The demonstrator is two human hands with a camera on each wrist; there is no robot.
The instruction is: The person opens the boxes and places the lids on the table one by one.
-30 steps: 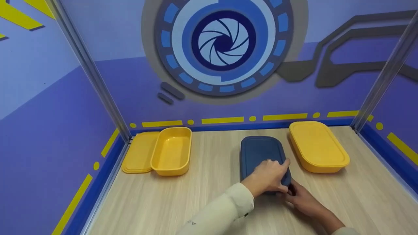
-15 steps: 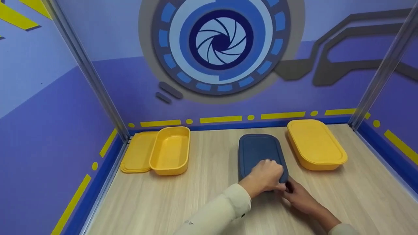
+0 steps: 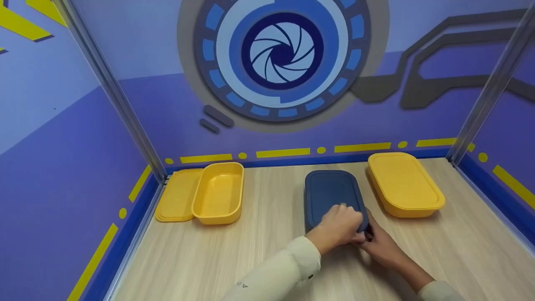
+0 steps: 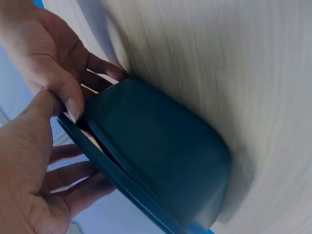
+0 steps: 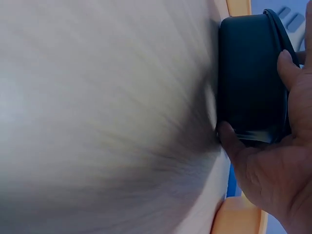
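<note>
A dark blue lunch box [image 4: 161, 136] stands on the table right of centre, with its matching lid [image 3: 332, 188] on top. In the left wrist view a narrow gap shows between lid and box at the near corner. My left hand [image 3: 340, 223] grips the lid there, its fingers across the top and its thumb at the rim. At the box's near right corner, my right hand [image 3: 382, 246] holds the side wall, with its thumb by the lid's edge. The right wrist view shows the right hand [image 5: 278, 180] against the box wall. The inside of the box is hidden.
A yellow lunch box with its lid on [image 3: 405, 184] stands close by on the right. To the left, an uncovered yellow box [image 3: 219, 194] overlaps stacked yellow lids [image 3: 177, 196]. Printed walls [image 3: 301, 138] border the wooden table [image 3: 271, 209] at the back and sides.
My right hand has slid forward along the box's right side, and its fingers reach farther up that wall. My left hand keeps its grip at the corner. The view has shifted slightly.
</note>
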